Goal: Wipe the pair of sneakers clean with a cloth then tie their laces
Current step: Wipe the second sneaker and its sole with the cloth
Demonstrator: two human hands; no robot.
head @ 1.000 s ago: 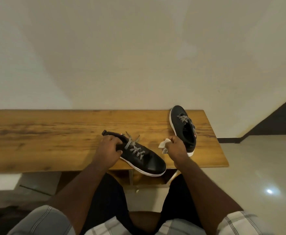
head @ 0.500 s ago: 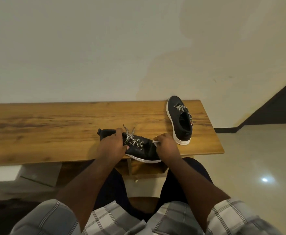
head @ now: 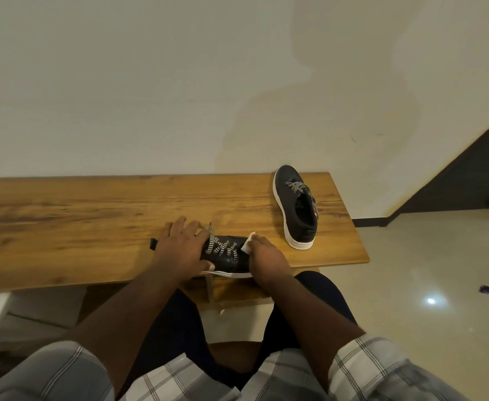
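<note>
Left hand (head: 179,250) now splayed flat over near sneaker (head: 225,254); right hand (head: 263,256) still pinches cloth (head: 248,243) against its toe.

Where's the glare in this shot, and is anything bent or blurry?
Head view: a bright glare spot on the glossy floor at right; wide-angle bending curves the plaid sleeves at the bottom edge; the near sneaker, white cloth and far sneaker look reasonably sharp; soft shadows on the wall.
</note>
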